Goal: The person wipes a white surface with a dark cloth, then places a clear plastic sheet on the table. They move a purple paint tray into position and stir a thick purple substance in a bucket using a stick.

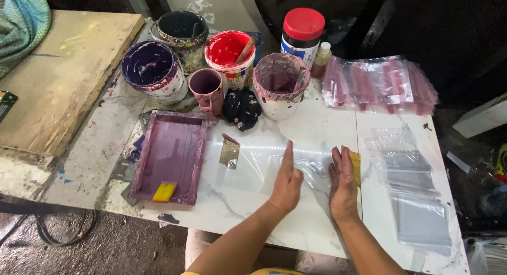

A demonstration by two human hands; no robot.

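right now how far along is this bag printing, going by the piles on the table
Looks partway. A stack of clear bags with reddish-purple print lies at the back right, so those seem done. In hand: both the left hand and right hand press flat on one clear bag, beside the purple-stained screen frame. Left: a row of plain clear bags along the right edge, apparently unprinted.

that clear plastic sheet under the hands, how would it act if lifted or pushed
The clear plastic sheet looks thin and see-through, so probably floppy and very light. It lies flat on the glossy marble-look table, so it may slide easily. The left hand and right hand press on it edge-down, which suggests it shifts readily.
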